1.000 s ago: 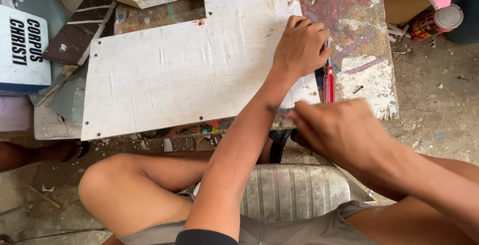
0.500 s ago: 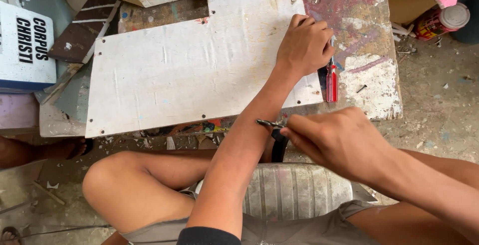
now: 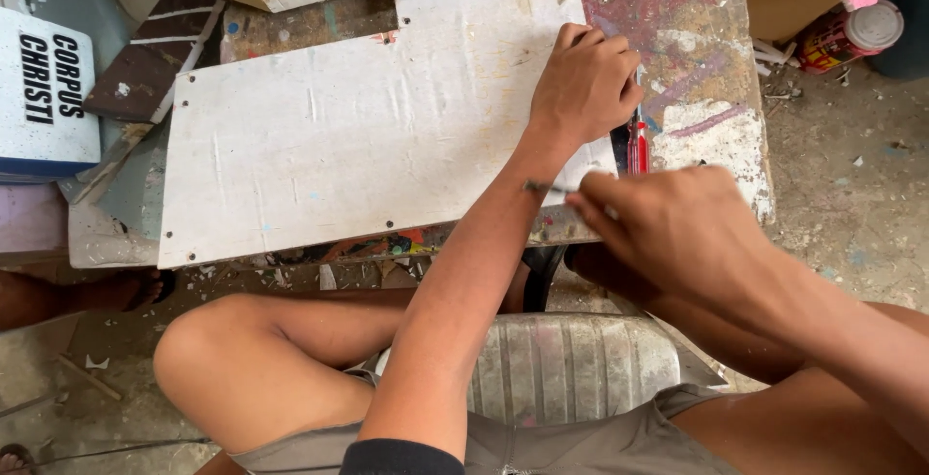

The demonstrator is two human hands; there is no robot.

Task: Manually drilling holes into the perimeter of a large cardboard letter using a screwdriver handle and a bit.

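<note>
- The left hand (image 3: 585, 83) presses flat, fingers together, on the white board (image 3: 358, 136).
- The right hand (image 3: 677, 228) has moved up to the board's near edge, fingers pinched on what may be a small metal tool (image 3: 542, 187).
- 1 red screwdriver (image 3: 638, 146) lies beside the left hand.

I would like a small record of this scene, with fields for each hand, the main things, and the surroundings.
left hand: left hand lies palm down on the right edge of the white board
right hand: right hand is closed on a small metal tool at the board's near edge; the tool is mostly hidden
white board: flat, notched at the top, small holes along its edges
support: paint-stained workbench under the board
nearby tool: red-handled screwdriver on the workbench, just right of the left hand
seat: grey plastic chair
</note>
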